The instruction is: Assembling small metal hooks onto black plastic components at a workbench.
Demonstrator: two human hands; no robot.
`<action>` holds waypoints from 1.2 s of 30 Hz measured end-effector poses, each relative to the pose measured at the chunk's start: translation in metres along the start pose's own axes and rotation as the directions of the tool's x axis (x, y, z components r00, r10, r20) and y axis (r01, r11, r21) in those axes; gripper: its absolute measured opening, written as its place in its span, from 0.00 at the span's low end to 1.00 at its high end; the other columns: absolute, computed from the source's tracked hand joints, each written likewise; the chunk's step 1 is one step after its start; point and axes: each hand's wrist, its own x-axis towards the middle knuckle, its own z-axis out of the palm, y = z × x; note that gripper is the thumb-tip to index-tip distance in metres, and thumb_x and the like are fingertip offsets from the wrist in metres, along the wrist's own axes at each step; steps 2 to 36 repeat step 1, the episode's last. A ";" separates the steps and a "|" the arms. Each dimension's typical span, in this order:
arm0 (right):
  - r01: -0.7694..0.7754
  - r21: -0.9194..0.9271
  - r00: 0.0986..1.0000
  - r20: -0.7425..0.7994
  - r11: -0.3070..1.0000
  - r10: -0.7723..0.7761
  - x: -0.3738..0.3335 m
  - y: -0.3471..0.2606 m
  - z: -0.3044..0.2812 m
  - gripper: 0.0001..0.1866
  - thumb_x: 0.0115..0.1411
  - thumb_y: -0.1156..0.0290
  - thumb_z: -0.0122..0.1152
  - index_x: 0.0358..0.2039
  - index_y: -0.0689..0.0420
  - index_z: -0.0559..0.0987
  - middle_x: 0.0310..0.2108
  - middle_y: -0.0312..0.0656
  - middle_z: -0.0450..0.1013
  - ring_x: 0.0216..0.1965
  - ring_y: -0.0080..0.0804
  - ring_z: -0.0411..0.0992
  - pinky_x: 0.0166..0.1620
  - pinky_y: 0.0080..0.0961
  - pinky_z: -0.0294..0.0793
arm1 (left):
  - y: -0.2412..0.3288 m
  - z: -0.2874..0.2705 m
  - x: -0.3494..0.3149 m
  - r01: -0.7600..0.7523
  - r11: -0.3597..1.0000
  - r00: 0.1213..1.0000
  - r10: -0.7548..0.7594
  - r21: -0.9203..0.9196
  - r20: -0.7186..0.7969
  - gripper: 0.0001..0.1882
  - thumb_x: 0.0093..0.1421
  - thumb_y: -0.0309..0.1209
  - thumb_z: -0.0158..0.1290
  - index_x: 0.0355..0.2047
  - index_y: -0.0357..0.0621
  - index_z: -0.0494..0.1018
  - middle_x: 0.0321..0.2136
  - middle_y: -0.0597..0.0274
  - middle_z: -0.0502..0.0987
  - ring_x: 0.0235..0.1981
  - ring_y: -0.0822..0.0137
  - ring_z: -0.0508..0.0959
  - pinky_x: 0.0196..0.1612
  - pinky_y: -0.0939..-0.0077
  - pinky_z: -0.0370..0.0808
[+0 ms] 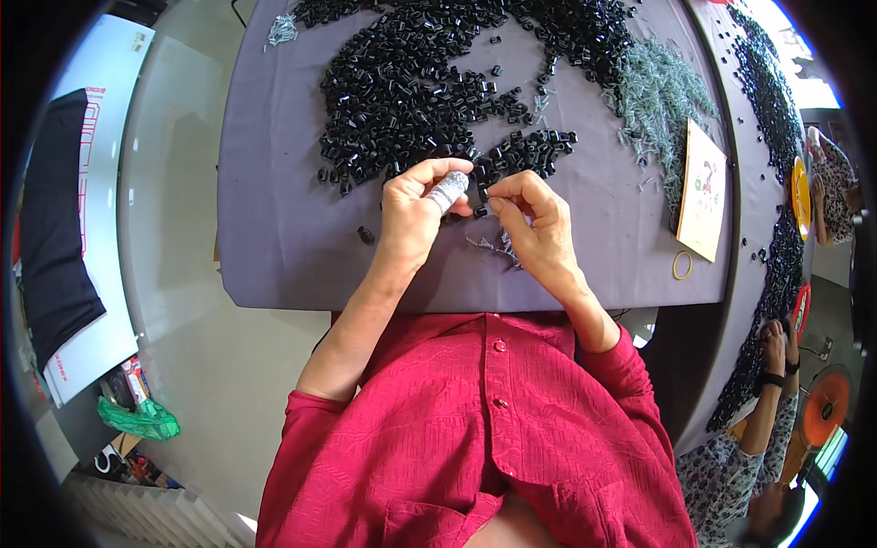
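My left hand is curled over the near edge of the black pieces, its thumb wrapped in a pale grey covering. Its fingers close around a small black plastic piece, mostly hidden by the thumb. Just to the right, my right hand pinches thumb and forefinger together; whatever is between them is too small to make out. Several thin silvery pins lie under that hand. Beyond both hands spreads a large pile of small black plastic pieces, with a smaller cluster behind my right hand.
A heap of clear silvery pins lies at the far right, near a booklet and a yellow rubber band. On the adjoining table, more black pieces spread out, with co-workers' hands among them. White boxes stand left.
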 end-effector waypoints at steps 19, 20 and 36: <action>-0.055 0.034 0.998 0.020 0.998 0.055 0.000 -0.005 0.002 0.05 0.58 0.80 0.57 0.35 0.60 0.78 0.32 0.42 0.75 0.30 0.32 0.75 0.35 0.30 0.74 | -0.006 -0.003 0.002 0.100 0.966 0.995 -0.096 -0.237 0.030 0.16 0.65 0.18 0.48 0.48 0.48 0.78 0.38 0.62 0.78 0.35 0.73 0.78 0.39 0.77 0.80; -0.055 0.034 0.998 0.020 0.998 0.055 0.000 -0.005 0.002 0.05 0.58 0.80 0.57 0.35 0.60 0.78 0.32 0.42 0.75 0.30 0.32 0.75 0.35 0.30 0.74 | -0.006 -0.003 0.002 0.100 0.966 0.995 -0.096 -0.237 0.030 0.16 0.65 0.18 0.48 0.48 0.48 0.78 0.38 0.62 0.78 0.35 0.73 0.78 0.39 0.77 0.80; -0.055 0.034 0.998 0.020 0.998 0.055 0.000 -0.005 0.002 0.05 0.58 0.80 0.57 0.35 0.60 0.78 0.32 0.42 0.75 0.30 0.32 0.75 0.35 0.30 0.74 | -0.006 -0.003 0.002 0.100 0.966 0.995 -0.096 -0.237 0.030 0.16 0.65 0.18 0.48 0.48 0.48 0.78 0.38 0.62 0.78 0.35 0.73 0.78 0.39 0.77 0.80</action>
